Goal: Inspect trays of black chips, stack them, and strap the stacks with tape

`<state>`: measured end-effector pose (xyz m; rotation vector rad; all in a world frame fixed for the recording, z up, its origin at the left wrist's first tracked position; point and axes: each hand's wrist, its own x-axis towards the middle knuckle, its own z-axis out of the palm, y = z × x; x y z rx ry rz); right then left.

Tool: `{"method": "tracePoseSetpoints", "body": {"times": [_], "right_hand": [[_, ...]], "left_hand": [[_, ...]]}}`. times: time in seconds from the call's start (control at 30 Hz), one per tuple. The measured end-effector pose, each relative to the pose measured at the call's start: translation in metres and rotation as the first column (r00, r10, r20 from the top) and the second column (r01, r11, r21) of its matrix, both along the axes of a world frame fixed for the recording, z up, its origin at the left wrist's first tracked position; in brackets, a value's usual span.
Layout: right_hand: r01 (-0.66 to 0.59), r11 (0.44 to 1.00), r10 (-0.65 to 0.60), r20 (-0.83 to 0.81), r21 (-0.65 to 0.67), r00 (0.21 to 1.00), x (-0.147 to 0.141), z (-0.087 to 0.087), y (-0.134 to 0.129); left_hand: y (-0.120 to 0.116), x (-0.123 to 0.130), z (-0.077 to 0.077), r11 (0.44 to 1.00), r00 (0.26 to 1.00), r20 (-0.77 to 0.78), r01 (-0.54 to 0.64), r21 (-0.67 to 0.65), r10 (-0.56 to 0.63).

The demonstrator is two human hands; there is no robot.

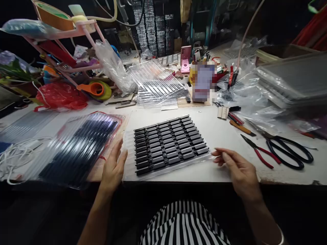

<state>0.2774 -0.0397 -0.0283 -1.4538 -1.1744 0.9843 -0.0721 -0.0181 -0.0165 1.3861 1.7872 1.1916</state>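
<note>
A clear plastic tray [129, 166] lies on the white tabletop in front of me, filled with rows of small black comb-edged parts [168, 144]. My left hand [113, 166] is beside the tray's left edge, fingers stretched out and thumb apart, holding nothing. At the tray's right corner is my right hand [237, 170], its fingers loosely bent and slightly apart. Its fingertips are at or very near the rim; contact is hard to make out. Left of my left hand lies a ribbed clear sheet with long dark strips [81, 146], partly blurred.
To the right lie red-handled pliers [263, 153], large black-handled scissors [288, 149] and a utility knife [241, 127]. Stacked clear trays [158, 83] and a phone on a stand [203, 81] are behind. A pink rack [68, 32] rises at left. White cables [15, 158] lie far left.
</note>
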Motion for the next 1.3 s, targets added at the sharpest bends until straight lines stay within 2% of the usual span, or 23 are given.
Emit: {"method": "tracePoseSetpoints", "body": {"times": [0.07, 0.17, 0.3, 0.5, 0.63, 0.73, 0.87, 0.97, 1.1, 1.2, 1.3], "right_hand": [[0.061, 0.998, -0.058, 0.080, -0.033, 0.995, 0.007, -0.008, 0.011], [0.042, 0.998, -0.035, 0.169, -0.040, 0.985, 0.000, -0.014, 0.022], [0.084, 0.996, -0.086, 0.275, 0.020, 0.958, -0.011, -0.016, 0.025], [0.090, 0.996, -0.079, 0.290, -0.027, 0.954, -0.006, -0.014, 0.022], [0.083, 0.996, -0.069, 0.269, -0.042, 0.961, -0.006, -0.014, 0.022], [0.021, 0.998, -0.004, 0.270, -0.058, 0.963, -0.004, -0.012, 0.028], [-0.177, 0.979, 0.193, 0.190, -0.097, 0.963, -0.001, -0.005, 0.048], [-0.283, 0.956, 0.290, 0.108, -0.080, 0.951, -0.002, 0.000, 0.069], [-0.260, 0.964, 0.261, 0.010, -0.052, 0.965, -0.008, -0.002, 0.084], [-0.186, 0.982, 0.186, -0.120, 0.012, 0.975, -0.010, -0.006, 0.082], [-0.108, 0.992, 0.118, -0.191, 0.062, 0.974, -0.009, -0.005, 0.078]], "left_hand": [[-0.016, 0.000, -0.007, 0.994, 0.988, 0.110, -0.098, -0.057, 0.104], [-0.021, 0.008, -0.013, 0.993, 0.987, 0.113, -0.108, -0.047, 0.113], [-0.002, 0.006, -0.016, 0.998, 0.996, 0.064, -0.061, -0.016, 0.062], [0.027, -0.008, -0.021, 0.999, 0.993, 0.114, 0.028, 0.027, -0.031], [0.032, -0.010, -0.024, 0.998, 0.991, 0.135, 0.007, 0.055, -0.014], [0.039, -0.015, -0.027, 1.000, 0.994, 0.111, -0.001, 0.009, 0.000], [0.055, -0.023, -0.028, 0.997, 0.995, 0.091, 0.046, -0.065, -0.040], [0.061, -0.024, -0.028, 0.998, 0.996, 0.083, 0.046, -0.041, -0.042], [0.056, -0.018, -0.026, 0.997, 0.989, 0.125, 0.072, 0.006, -0.073], [0.050, -0.013, -0.022, 0.992, 0.982, 0.162, 0.082, 0.097, -0.097], [0.047, -0.009, -0.018, 0.982, 0.978, 0.195, 0.039, 0.186, -0.076]]}}
